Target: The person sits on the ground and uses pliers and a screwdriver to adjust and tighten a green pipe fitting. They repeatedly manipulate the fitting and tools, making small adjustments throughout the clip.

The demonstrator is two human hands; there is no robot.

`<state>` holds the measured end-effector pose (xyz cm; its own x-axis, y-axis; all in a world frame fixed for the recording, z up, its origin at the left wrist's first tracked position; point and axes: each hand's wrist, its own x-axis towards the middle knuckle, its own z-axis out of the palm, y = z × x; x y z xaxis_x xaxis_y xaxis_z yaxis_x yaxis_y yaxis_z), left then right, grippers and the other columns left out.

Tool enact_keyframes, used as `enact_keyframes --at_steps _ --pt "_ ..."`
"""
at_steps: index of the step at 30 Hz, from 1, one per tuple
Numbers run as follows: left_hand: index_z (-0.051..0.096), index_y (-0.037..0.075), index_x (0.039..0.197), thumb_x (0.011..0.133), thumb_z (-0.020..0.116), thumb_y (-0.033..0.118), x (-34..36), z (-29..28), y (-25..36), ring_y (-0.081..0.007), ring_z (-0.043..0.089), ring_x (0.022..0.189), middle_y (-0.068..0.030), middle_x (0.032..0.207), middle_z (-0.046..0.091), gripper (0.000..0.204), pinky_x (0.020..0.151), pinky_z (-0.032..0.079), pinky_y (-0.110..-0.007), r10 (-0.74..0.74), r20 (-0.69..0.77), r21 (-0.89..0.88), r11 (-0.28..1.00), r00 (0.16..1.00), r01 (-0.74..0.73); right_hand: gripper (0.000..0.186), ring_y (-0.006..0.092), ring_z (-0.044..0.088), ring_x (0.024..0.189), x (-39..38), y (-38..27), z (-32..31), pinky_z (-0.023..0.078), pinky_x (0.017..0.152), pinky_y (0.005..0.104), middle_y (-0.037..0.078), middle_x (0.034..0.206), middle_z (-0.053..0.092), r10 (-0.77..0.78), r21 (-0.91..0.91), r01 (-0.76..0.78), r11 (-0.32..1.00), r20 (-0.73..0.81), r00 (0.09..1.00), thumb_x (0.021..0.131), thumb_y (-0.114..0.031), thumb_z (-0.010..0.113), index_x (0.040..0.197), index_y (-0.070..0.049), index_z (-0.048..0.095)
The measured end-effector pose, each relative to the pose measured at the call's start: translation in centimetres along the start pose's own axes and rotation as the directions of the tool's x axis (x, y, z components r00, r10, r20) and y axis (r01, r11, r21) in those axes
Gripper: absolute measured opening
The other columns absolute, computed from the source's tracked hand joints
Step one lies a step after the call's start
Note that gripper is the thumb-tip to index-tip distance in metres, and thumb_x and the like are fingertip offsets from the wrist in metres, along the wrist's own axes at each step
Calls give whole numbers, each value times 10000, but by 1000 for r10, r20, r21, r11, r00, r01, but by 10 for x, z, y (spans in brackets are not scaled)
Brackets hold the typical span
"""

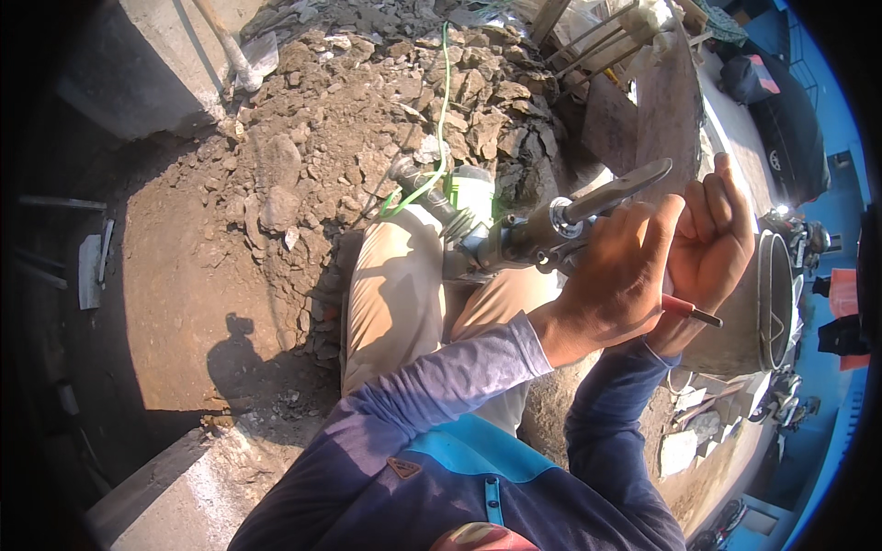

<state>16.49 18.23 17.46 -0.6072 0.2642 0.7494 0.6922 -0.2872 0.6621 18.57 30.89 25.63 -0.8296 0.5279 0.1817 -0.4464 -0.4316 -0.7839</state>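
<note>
My left hand (606, 280) is closed in a fist above my lap. A thin red rod with a dark tip (691, 311) sticks out of its lower side and crosses in front of my right wrist. Close beside it, my right hand (712, 234) has its palm side showing and its fingers curled in; whatever they hold is hidden. Across my thighs lies a green and dark grey demolition hammer (471, 191). Its flat metal chisel (620, 193) points up and right, just past my left knuckles. A light green cable (445, 119) runs away from the tool.
Broken rubble (367, 119) spreads in front of my knees. A shovel (241, 66) leans at a concrete block (152, 55) on the far left. To the right stand a large bucket (779, 298) and a wooden board (671, 106). A dark covered vehicle (785, 138) is farther off.
</note>
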Motion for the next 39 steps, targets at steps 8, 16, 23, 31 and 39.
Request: enact_keyframes --at_steps 8,16,23,31,39 --pt "394 -97 1534 933 793 512 10 4 -14 -452 609 1063 -272 1172 598 944 953 477 -542 9 -46 -14 1000 999 -9 1451 375 544 1371 -31 16 15 452 1176 465 282 1483 508 -210 -176 254 951 234 949 756 -913 718 1688 62 182" --pt "481 -57 1478 905 660 777 10 3 -13 -471 674 1058 -266 1190 652 1027 914 536 -548 -31 -13 8 999 999 31 1079 395 542 1398 -51 28 31 406 1241 502 307 1495 510 -341 -499 351 793 115 933 897 -658 646 1608 92 338" --pt "509 -36 1452 900 652 800 7 -3 -16 -420 656 1094 -207 1216 655 1011 962 513 -525 -22 60 -53 998 998 25 685 332 650 1180 -54 28 33 479 1107 450 246 1234 628 -393 -551 358 753 60 918 907 -349 589 1365 157 534" --pt "538 -19 1418 909 653 799 5 3 -16 -431 698 1038 -220 1137 672 971 916 561 -504 8 59 -128 992 998 0 572 313 666 1100 -64 25 32 510 1054 434 224 1155 632 -422 -633 333 699 11 907 885 -311 549 1233 141 593" --pt "547 -14 1381 897 686 780 2 0 -12 -437 711 992 -213 1098 695 940 887 577 -504 -11 173 -157 987 985 39 550 295 641 1099 -77 29 35 513 1053 440 213 1196 610 -485 -713 275 645 -105 868 888 -304 530 1230 121 595"
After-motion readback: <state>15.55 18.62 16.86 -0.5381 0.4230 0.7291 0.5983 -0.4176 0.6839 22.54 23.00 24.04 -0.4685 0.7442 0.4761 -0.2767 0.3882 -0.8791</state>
